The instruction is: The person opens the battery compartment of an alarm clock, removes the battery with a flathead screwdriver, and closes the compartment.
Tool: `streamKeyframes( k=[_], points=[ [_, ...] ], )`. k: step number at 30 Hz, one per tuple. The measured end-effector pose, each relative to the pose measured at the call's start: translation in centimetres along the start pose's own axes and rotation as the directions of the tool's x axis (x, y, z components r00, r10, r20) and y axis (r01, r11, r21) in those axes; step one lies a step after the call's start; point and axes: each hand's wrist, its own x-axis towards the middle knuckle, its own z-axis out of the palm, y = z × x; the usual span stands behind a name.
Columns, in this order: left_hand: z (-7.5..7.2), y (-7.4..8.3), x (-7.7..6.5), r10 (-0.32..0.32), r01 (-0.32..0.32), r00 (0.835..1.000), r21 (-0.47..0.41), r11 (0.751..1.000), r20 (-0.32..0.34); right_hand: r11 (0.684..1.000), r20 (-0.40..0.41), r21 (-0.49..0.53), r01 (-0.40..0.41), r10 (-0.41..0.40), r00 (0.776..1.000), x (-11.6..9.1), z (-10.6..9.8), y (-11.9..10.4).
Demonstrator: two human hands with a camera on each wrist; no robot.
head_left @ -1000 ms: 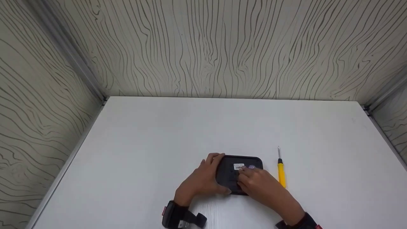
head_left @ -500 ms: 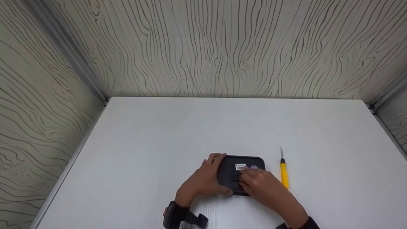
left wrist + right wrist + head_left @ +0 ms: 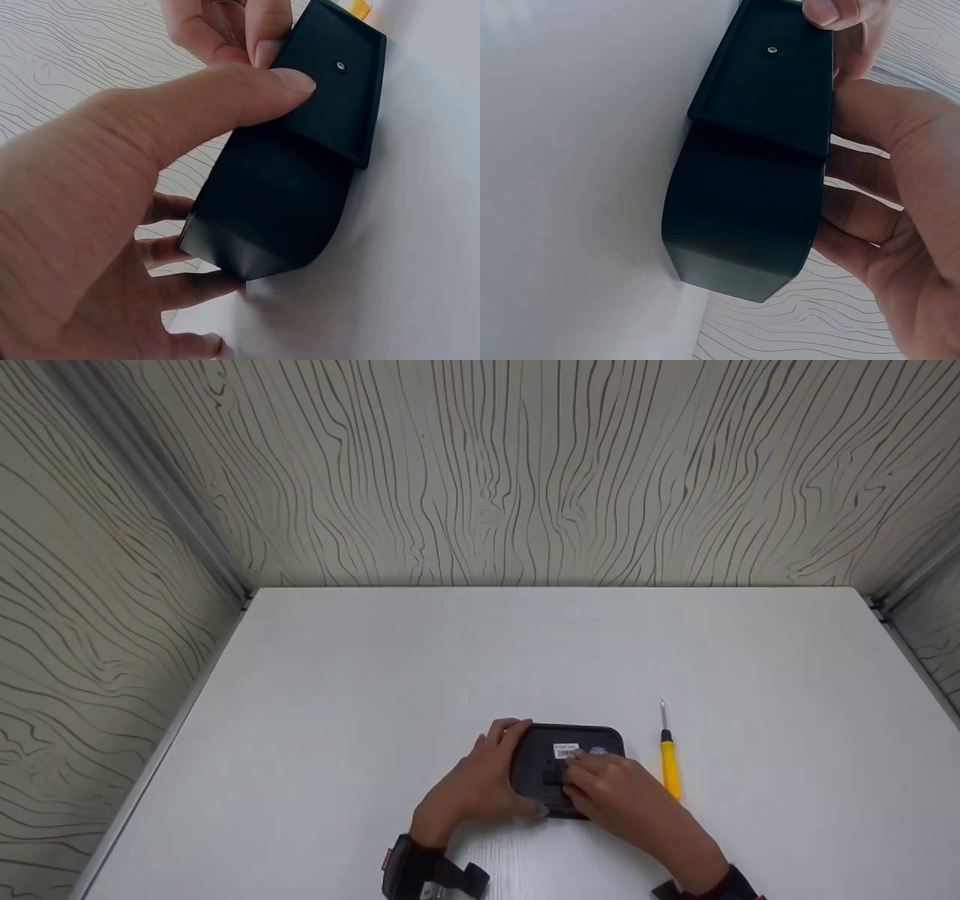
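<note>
A black plastic device (image 3: 529,772) with rounded corners shows a white barcode label (image 3: 565,750) and a purple sticker (image 3: 598,751) on its upper face. My left hand (image 3: 484,784) grips its left end, thumb at the near edge, fingers round the far side. My right hand (image 3: 611,787) has bent fingers with their tips at the middle of that face, beside a darker rectangular patch (image 3: 553,773). I cannot tell whether they pinch a part there. In the left wrist view, a small screw (image 3: 341,66) sits in the device's recessed side, near my left thumb.
A yellow-handled screwdriver (image 3: 669,765) lies right of the device, tip toward the back, its handle end close behind my right wrist. The white table (image 3: 360,682) runs to wood-grain panels (image 3: 487,472) at the back and sides.
The dark patch left of my right fingertips shows more distinctly now. Both hands stay nearly where they were on the device, and the whole view has shifted slightly.
</note>
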Motion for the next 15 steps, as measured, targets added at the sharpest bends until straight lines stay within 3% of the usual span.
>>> streamKeyframes(
  k=[15],
  points=[
    [-0.04,-0.06,-0.01,0.007,-0.007,1.0,-0.015,1.0,0.009,0.999,-0.032,0.034,-0.001,0.002,0.999,0.04,0.14,0.17]
  ],
)
